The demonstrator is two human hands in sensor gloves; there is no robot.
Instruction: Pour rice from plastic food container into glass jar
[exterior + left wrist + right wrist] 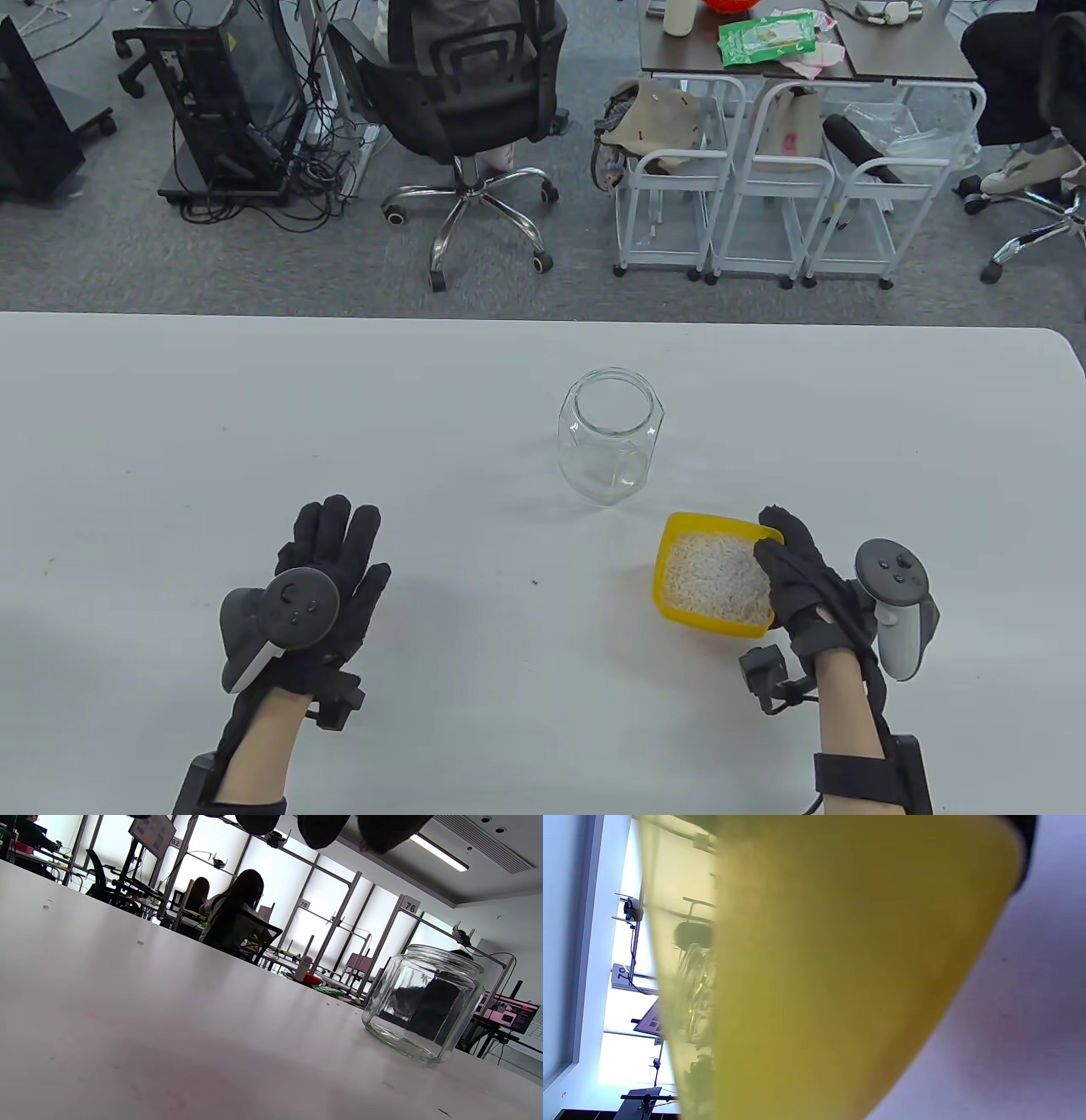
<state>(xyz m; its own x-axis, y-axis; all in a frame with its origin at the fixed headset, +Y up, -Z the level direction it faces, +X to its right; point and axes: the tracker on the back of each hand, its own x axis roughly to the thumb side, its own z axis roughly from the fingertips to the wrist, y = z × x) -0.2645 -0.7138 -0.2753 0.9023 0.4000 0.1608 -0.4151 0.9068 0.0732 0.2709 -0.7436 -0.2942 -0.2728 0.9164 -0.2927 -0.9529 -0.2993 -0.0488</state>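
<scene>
Gripping the yellow plastic food container (714, 584) along its right side, the right hand (802, 577) has its fingers draped over the rim, fingertips reaching toward the far right corner, with the tracker (895, 603) sticking out on the right of the wrist. The container is full of white rice (717, 579) and sits at the near right of the white tabletop (254, 424); whether it's resting flat or lifted a bit can't really be told from above. In the right wrist view the container wall (840, 976) fills nearly the whole picture as a yellow blur, so not much else to get from there. The glass jar (609, 435) stands upright with no lid, mouth open, near the middle of the tabletop, just beyond the container and slightly left of it, not touching it. It looks empty, and the left wrist view shows the jar (422, 1003) clear right through. The left hand (327, 569) is over on the near left, palm down, fingers spread out flat and holding nothing, well apart from both jar and container. Its dark fingertips (322, 830) hang in at the top of the left wrist view.
</scene>
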